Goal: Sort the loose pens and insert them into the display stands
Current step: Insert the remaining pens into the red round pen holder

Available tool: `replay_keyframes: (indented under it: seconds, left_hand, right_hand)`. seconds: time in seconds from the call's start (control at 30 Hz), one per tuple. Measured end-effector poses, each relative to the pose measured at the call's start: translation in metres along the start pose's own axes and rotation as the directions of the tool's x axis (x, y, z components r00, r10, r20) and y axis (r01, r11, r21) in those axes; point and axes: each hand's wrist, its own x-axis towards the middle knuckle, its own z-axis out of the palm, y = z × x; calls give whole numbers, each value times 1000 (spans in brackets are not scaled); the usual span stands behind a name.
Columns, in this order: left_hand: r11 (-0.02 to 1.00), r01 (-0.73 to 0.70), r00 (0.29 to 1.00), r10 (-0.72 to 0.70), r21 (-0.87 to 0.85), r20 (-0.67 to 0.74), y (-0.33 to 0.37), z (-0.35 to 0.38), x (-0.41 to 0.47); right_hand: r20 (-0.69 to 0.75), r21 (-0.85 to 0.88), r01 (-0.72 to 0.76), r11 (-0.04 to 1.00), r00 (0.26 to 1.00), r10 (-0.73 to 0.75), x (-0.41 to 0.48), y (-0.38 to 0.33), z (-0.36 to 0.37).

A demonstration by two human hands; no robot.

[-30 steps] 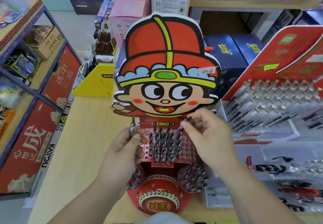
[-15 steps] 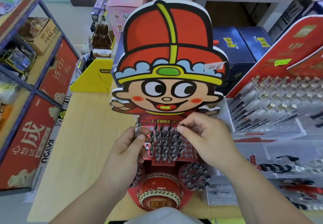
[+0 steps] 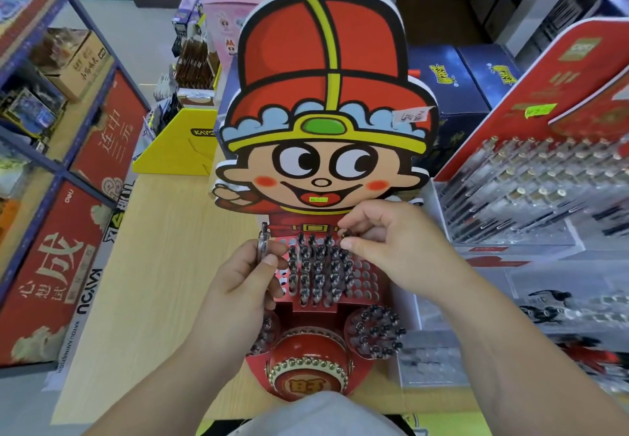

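A red cartoon-figure display stand (image 3: 326, 78) stands on the wooden table, with a perforated red rack (image 3: 366, 279) holding several dark pens upright. My left hand (image 3: 238, 286) grips a small bundle of silver-clipped pens (image 3: 262, 241) at the rack's left edge. My right hand (image 3: 391, 245) pinches the top of one pen (image 3: 346, 233) at the rack's upper right, its lower part down among the rows. Two round side holders (image 3: 376, 331) below also carry pens.
A clear acrylic pen display with a red backboard (image 3: 531, 177) stands at the right. A yellow box (image 3: 177, 146) sits behind on the wooden table (image 3: 153, 282). Shelving with red cartons (image 3: 44, 265) lines the left. Blue boxes (image 3: 456, 74) sit behind the stand.
My right hand has lowered its pen from above the rack down into the upper right rows. My left hand has stayed at the rack's left edge with its bundle.
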Motion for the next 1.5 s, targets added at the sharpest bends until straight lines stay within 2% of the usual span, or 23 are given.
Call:
replay_keyframes:
  seconds: [0.17, 0.47, 0.7, 0.83, 1.0, 1.13, 1.23, 1.4, 1.5]
  left_hand:
    - [1000, -29, 1000, 28, 13, 8, -4, -3, -1]
    - [998, -66, 998, 66, 2, 12, 0, -7, -8]
    - [993, -118, 992, 118, -3, 48, 6, -10, -12]
    - [974, -209, 966, 192, 87, 171, 10, -14, -15]
    - [916, -358, 901, 289, 178, 325, 27, -1, -26]
    - [856, -464, 847, 353, 227, 398, 34, 8, -33]
    - [838, -497, 832, 386, 226, 399, 39, 12, -39]
    - [864, -478, 840, 397, 157, 371, 42, 12, -41]
    - [842, -506, 850, 449, 190, 275, 43, 6, -34]
  right_hand:
    - [40, -23, 21, 1000, 999, -20, -5, 0, -3]
    - [-24, -51, 53, 997, 998, -55, -9, 3, 8]
    - [-76, -85, 22, 996, 997, -29, -12, 1, 13]
    - [-252, 23, 89, 996, 964, -80, -26, -16, 9]
    - [-102, 319, 155, 935, 986, -129, -46, -44, 8]
    - [-183, 372, 188, 909, 975, -127, -53, -44, 13]
    - [-178, 377, 172, 910, 978, -111, -57, -40, 10]
    - [-148, 346, 209, 915, 975, -167, -58, -47, 6]
    - [-165, 286, 240, 928, 966, -199, -49, -57, 6]
